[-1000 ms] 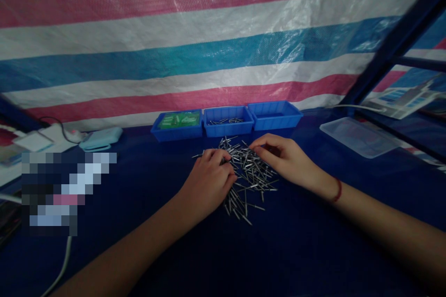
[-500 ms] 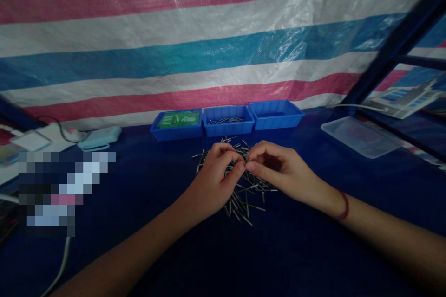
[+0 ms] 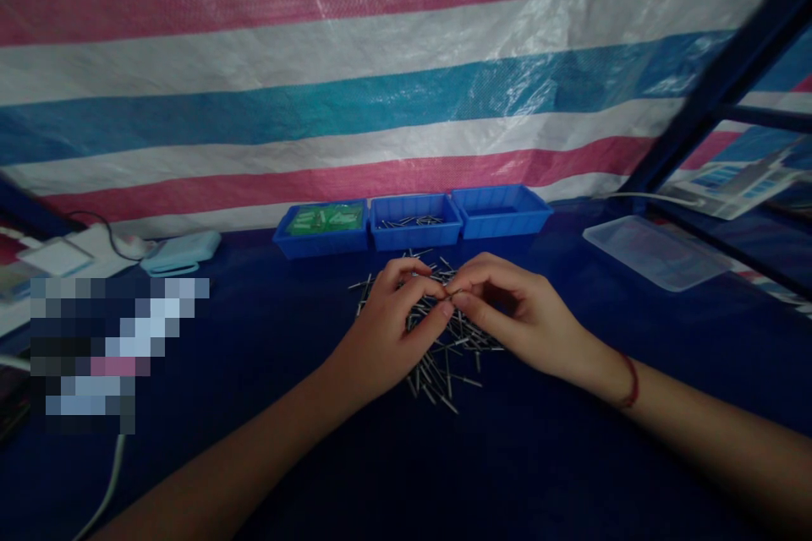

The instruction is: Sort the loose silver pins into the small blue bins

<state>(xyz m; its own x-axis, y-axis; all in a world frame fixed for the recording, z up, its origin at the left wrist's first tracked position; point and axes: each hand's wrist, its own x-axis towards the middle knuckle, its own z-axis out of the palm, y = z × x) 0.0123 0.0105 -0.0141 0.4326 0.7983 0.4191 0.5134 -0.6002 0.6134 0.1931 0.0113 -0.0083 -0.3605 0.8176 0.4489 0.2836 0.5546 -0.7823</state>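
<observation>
A loose heap of thin silver blind rivets (image 3: 431, 369) lies on the dark blue table top, partly covered by my hands. Over the heap, my left hand (image 3: 390, 325) is closed in a pinch, thumb against index finger. My right hand (image 3: 523, 313) pinches from the other side, so the fingertips of both hands meet. Between them shows a small bit of a blind rivet (image 3: 456, 293), mostly hidden by the fingers.
Behind the heap stand three blue bins: the left bin (image 3: 320, 248) holds green packets, the middle bin (image 3: 417, 237) several rivets. A clear plastic lid (image 3: 656, 252) lies at right. At left are a light blue case (image 3: 183, 252) and a white cable (image 3: 115, 473).
My left hand has shifted right from the heap and its thumb and index finger have come together. My right hand has moved slightly down, and the fingertips of both hands now meet.
</observation>
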